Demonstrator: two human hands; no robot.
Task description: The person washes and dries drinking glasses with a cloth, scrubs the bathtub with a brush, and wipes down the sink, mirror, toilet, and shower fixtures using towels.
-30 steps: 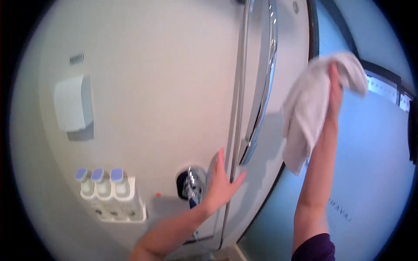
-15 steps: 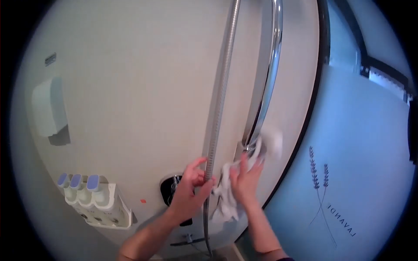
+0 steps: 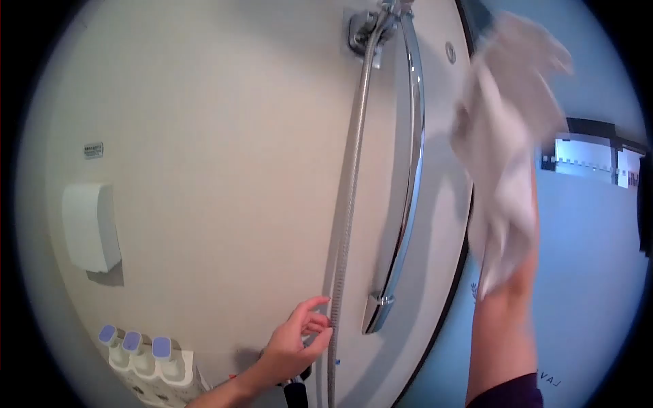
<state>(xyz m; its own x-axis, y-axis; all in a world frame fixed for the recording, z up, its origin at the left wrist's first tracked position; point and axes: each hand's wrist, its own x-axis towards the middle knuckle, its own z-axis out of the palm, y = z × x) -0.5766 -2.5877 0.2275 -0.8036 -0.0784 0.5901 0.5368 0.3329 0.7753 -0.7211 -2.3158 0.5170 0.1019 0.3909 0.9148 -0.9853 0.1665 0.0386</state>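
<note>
A white cloth (image 3: pixel 507 129), blurred by motion, hangs over my raised right hand at the upper right. The cloth hides the fingers; only my right forearm (image 3: pixel 500 340) shows below it, in front of the frosted glass. Lower down, my left hand (image 3: pixel 299 340) is beside the ribbed metal shower hose (image 3: pixel 350 204), its fingers loosely curled and apart. Its fingertips come up to the hose, but I cannot tell if they press on it. Right of the hose runs a curved chrome grab bar (image 3: pixel 415 149), its lower mount (image 3: pixel 377 313) uncovered.
A shower bracket (image 3: pixel 364 34) is fixed at the top of the wall. At left are a white dispenser (image 3: pixel 90 228) and several pump bottles with purple tops (image 3: pixel 162 348) in a holder. A black and chrome fitting (image 3: pixel 294 391) sits below my left hand. Dark-edged frosted glass (image 3: pixel 578 285) stands at right.
My right hand has lifted the cloth from the bar's lower mount to the upper right. The view has tilted upward, showing the bracket. My left hand stays near the hose.
</note>
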